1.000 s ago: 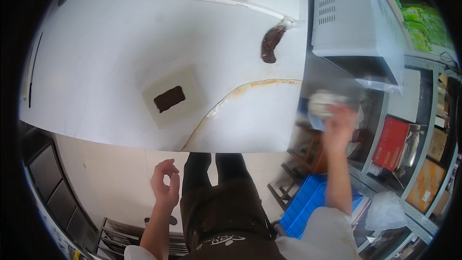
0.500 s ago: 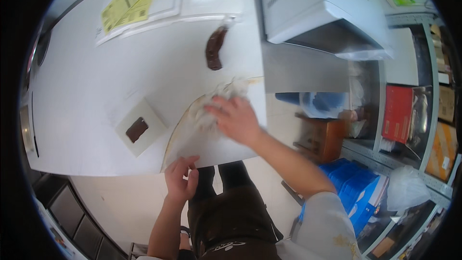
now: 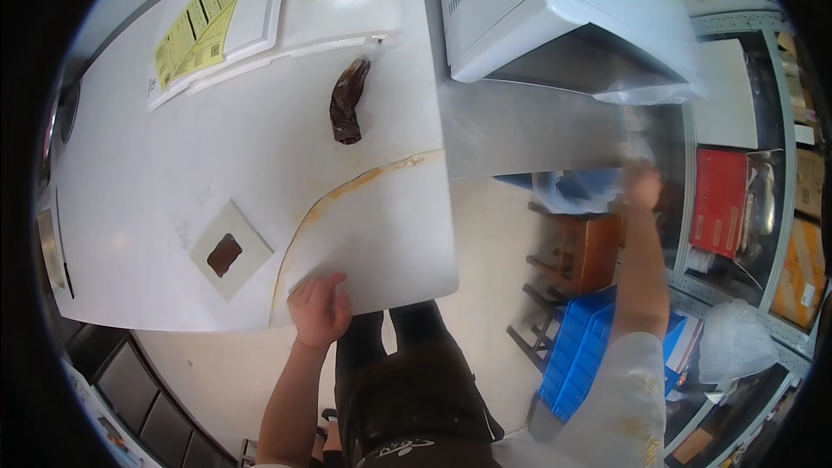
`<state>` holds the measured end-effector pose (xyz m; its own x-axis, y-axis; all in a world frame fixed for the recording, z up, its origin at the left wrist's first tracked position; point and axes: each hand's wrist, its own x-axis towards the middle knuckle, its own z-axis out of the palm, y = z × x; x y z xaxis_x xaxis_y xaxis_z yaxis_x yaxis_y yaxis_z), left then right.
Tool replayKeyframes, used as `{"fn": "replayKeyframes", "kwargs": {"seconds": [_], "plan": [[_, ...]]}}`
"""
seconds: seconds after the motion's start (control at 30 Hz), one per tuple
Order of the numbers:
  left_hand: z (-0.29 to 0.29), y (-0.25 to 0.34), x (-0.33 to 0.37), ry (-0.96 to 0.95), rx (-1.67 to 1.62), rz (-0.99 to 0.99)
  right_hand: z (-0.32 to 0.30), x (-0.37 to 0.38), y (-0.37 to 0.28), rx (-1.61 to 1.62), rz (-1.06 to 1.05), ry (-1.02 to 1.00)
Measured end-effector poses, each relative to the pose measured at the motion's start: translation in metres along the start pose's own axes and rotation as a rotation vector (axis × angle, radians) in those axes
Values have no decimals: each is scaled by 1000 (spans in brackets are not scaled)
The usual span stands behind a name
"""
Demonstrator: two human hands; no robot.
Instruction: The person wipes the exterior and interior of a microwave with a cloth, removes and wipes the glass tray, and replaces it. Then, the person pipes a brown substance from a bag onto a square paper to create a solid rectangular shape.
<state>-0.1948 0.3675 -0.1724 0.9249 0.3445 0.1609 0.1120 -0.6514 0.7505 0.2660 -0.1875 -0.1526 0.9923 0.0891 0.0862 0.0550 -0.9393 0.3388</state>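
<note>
My left hand point(image 3: 320, 308) rests at the table's near edge, its fingers curled in loosely with nothing visible in them. My right hand point(image 3: 643, 186) is stretched far to the right, beside a bag-lined blue bin point(image 3: 582, 191). Motion smears its fingers, and a pale blur around them leaves unclear whether they hold anything. On the white table point(image 3: 217, 130) lies a clear piping bag point(image 3: 347, 106) filled with something dark brown. Left of my left hand, a pale square tile point(image 3: 230, 282) carries a small brown rectangular piece point(image 3: 224, 255).
A yellowish-brown curved line point(image 3: 347, 187) crosses the table's near right corner. White foam lids with a yellow label point(image 3: 201, 26) lie at the back. To the right are a white oven-like appliance point(image 3: 555, 22), a wooden stool point(image 3: 585, 247), blue crates point(image 3: 579, 342) and loaded shelving point(image 3: 685, 208).
My right hand has left the table corner, where it pressed a crumpled white cloth, and swung right toward the bin. The cloth is gone from the table. My left hand stays near the edge.
</note>
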Motion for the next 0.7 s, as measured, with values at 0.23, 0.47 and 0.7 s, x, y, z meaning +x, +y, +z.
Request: {"fn": "replayKeyframes", "kwargs": {"seconds": [0.23,0.47,0.7], "plan": [[0,3,-9,18,62,-12,-136,-83,-176,784,-338,158],[2,4,-3,13,75,-20,-133,-163,-304,559,-867,8],[1,4,-6,22,56,-28,-114,-135,-244,257,-755,114]]}}
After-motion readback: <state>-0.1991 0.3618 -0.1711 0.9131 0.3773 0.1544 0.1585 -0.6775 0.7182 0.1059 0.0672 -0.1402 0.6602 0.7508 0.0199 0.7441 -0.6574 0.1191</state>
